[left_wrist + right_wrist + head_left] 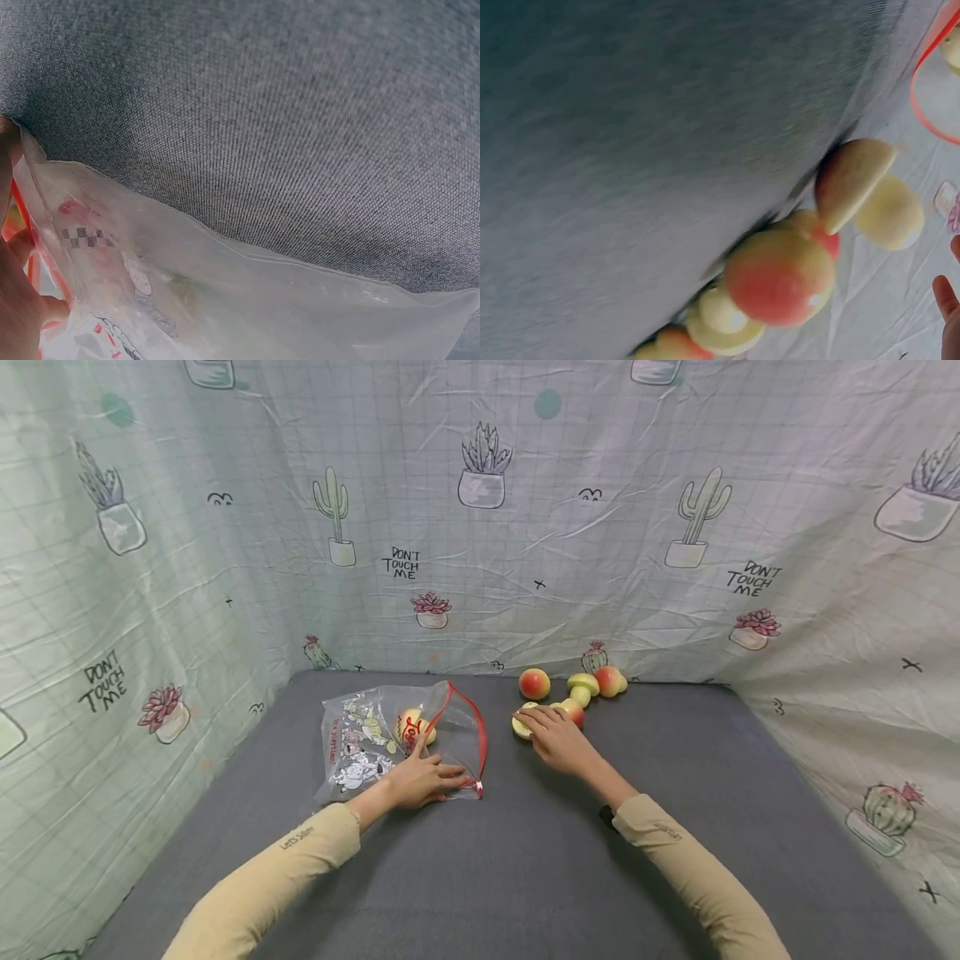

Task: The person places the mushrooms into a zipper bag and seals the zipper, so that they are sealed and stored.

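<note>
A clear zip bag [375,739] with a red zip edge and printed cartoon figures lies on the table, its mouth facing right. Inside it shows a pale yellow round piece [409,723]. My left hand [422,777] holds the bag at its near edge by the mouth; in the left wrist view its thumb lies by the red zip. My right hand [558,739] reaches over a pale round piece [521,727], fingers extended. In the right wrist view those fingers [945,296] stand apart from a half fruit [847,184] with a flat cut face.
Behind the right hand lie a red-and-yellow fruit [535,683], a yellow mushroom-shaped piece [582,688] and another red-and-yellow fruit [609,680]. One more red fruit [573,713] sits close by the hand. A cactus-print curtain [525,585] hangs around the grey table [480,877].
</note>
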`<state>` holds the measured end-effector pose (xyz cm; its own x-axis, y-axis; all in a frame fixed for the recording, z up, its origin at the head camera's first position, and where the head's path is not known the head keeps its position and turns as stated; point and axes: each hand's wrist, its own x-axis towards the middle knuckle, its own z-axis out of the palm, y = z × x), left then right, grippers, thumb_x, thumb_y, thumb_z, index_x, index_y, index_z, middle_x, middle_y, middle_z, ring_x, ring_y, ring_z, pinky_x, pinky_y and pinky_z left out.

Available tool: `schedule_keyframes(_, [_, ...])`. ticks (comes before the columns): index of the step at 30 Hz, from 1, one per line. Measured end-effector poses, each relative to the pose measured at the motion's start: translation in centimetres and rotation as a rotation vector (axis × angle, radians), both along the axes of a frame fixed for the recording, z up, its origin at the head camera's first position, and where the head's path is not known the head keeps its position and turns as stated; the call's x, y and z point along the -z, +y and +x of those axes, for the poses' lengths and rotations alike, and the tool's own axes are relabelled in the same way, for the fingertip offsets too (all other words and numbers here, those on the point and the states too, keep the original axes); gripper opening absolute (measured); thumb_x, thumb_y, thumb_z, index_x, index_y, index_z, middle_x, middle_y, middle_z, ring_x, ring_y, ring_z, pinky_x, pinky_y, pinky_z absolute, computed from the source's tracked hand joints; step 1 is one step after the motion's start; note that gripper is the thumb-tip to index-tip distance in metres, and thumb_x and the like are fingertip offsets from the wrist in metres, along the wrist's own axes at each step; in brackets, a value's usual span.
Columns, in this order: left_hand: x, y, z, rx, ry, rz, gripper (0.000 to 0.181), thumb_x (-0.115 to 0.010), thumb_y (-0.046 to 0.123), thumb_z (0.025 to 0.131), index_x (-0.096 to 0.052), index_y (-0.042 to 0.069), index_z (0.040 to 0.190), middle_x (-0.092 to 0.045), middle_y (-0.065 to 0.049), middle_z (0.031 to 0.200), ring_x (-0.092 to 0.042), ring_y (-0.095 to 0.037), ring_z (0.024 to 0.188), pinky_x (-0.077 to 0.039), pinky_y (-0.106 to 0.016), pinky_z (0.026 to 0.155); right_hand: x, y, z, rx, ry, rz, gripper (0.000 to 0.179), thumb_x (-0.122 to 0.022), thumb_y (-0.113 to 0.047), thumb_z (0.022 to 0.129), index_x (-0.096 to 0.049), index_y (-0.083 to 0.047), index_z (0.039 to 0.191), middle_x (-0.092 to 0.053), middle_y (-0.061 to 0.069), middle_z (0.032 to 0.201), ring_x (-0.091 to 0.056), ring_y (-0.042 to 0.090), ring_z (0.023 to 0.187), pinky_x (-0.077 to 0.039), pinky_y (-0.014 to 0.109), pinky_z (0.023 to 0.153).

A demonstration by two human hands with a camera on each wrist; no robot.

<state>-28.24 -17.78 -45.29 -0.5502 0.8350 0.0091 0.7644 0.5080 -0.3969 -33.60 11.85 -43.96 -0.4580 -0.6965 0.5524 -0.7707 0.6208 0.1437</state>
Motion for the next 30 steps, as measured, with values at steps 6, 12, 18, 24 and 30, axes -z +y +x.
schedule_keyframes(6, [0.0,0.0,0.1,-0.014,-0.028,0.010,0.047,-0.051,0.038,0.087,-0.041,0.031,0.133,-0.045,0.008,0.135,-0.052,-0.019,0.104,-0.021,-0.066,0.097,0.5,1.6,-0.3,0.046,0.017,-0.018,0.043,-0.059,-0.009,0.078,-0.053,-0.004,0.120,-0.056,0.011,0.119,-0.050,0.027,0.108,-0.039,0.045,0.087])
schedule_keyframes(12, [0.0,0.0,0.0,-0.013,0.006,-0.005,0.048,-0.051,0.040,0.086,-0.041,0.033,0.132,-0.046,0.011,0.134,-0.052,-0.017,0.104,-0.021,-0.066,0.097,0.8,2.8,-0.7,0.087,0.036,-0.043,0.043,-0.062,-0.009,0.078,-0.053,-0.004,0.120,-0.056,0.012,0.118,-0.051,0.028,0.108,-0.039,0.045,0.088])
schedule_keyframes(18, [-0.1,0.1,0.0,-0.017,0.008,-0.019,0.048,-0.051,0.041,0.086,-0.041,0.033,0.133,-0.046,0.011,0.134,-0.052,-0.017,0.104,-0.019,-0.066,0.098,0.7,3.7,-1.0,0.134,0.038,-0.063,0.043,-0.062,-0.010,0.078,-0.053,-0.006,0.120,-0.055,0.012,0.119,-0.050,0.030,0.108,-0.040,0.046,0.084])
schedule_keyframes(24, [-0.2,0.2,0.0,-0.025,-0.012,-0.010,0.049,-0.051,0.040,0.086,-0.040,0.033,0.133,-0.046,0.011,0.134,-0.052,-0.016,0.103,-0.017,-0.066,0.099,0.9,4.1,-1.5,0.191,0.035,-0.061,0.047,-0.065,-0.012,0.076,-0.052,-0.005,0.121,-0.053,0.012,0.121,-0.047,0.028,0.108,-0.038,0.045,0.080])
schedule_keyframes(30, [-0.3,0.2,0.1,-0.034,-0.024,-0.016,0.049,-0.051,0.039,0.086,-0.040,0.032,0.134,-0.045,0.010,0.135,-0.051,-0.016,0.103,-0.018,-0.066,0.099,1.1,4.6,-2.0,0.268,-0.007,-0.053,0.047,-0.061,-0.016,0.080,-0.049,-0.005,0.124,-0.050,0.013,0.124,-0.045,0.028,0.108,-0.037,0.045,0.078])
